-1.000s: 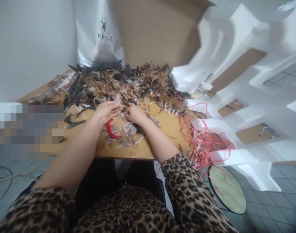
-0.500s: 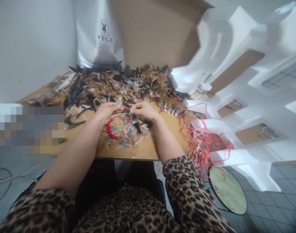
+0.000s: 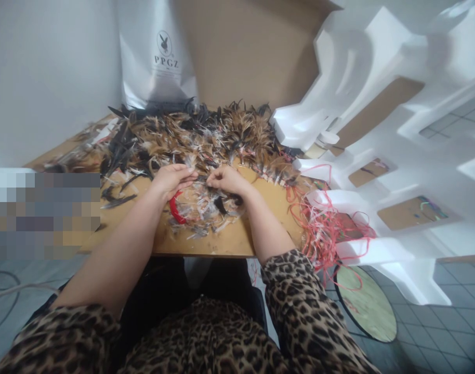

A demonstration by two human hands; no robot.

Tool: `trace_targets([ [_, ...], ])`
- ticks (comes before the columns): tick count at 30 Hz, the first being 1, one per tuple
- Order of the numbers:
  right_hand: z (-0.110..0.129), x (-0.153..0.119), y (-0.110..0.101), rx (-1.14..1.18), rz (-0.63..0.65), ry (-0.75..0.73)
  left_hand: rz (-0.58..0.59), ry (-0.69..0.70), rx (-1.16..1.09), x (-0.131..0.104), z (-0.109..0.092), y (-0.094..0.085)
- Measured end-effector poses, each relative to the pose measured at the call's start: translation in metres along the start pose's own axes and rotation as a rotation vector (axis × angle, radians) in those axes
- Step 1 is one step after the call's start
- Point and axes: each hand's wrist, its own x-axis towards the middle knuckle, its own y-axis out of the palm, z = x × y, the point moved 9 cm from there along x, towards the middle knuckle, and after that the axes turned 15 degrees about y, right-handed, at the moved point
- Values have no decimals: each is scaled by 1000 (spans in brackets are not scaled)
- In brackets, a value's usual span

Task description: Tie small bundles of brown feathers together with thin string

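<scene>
Feathers (image 3: 206, 205) lie loose near the tabletop's (image 3: 261, 202) front edge, directly under both hands, left hand (image 3: 171, 179) and right hand (image 3: 226, 179) pinching a small tuft between their touching fingertips.

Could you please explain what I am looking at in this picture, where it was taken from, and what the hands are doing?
There is no machine here: the picture comes from a camera worn on a person's head, looking forward and down at their own two bare hands. The arms in leopard-print sleeves belong to the wearer. The left hand and right hand meet fingertip to fingertip over a small clump of feathers, pinching something too small to tell. Under the left hand shows a red curved object. All this lies on a wooden board. Behind is a big pile of brown and black feathers, to the right a tangle of red strings and white foam packing, and at the back a silver bag.
</scene>
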Motion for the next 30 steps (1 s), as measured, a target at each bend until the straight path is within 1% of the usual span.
trace_targets([
  [4,9,1,15,-348,-91,-10,6,2,3,-1,0,1],
  [6,13,1,19,-497,-135,2,8,3,4,0,0,0],
  [8,14,2,19,-549,-161,19,6,4,0,0,0,0],
  [9,14,2,18,-525,-159,22,4,3,-1,0,0,0],
  [11,12,3,15,-375,-122,13,7,-2,6,0,1,0],
  [14,7,2,3,23,-41,2,8,-8,20,0,1,0],
  [17,-2,0,-13,422,-15,37,3,-4,23,0,2,-1],
  [20,-10,0,-15,695,48,80,16,-2,34,0,3,0],
  [23,-11,1,-12,867,107,87,18,18,29,0,0,0],
  [26,-14,3,-11,991,115,104,3,81,-18,0,-9,1],
  [30,-19,6,-7,1033,132,156,-26,194,-79,-1,-27,1],
])
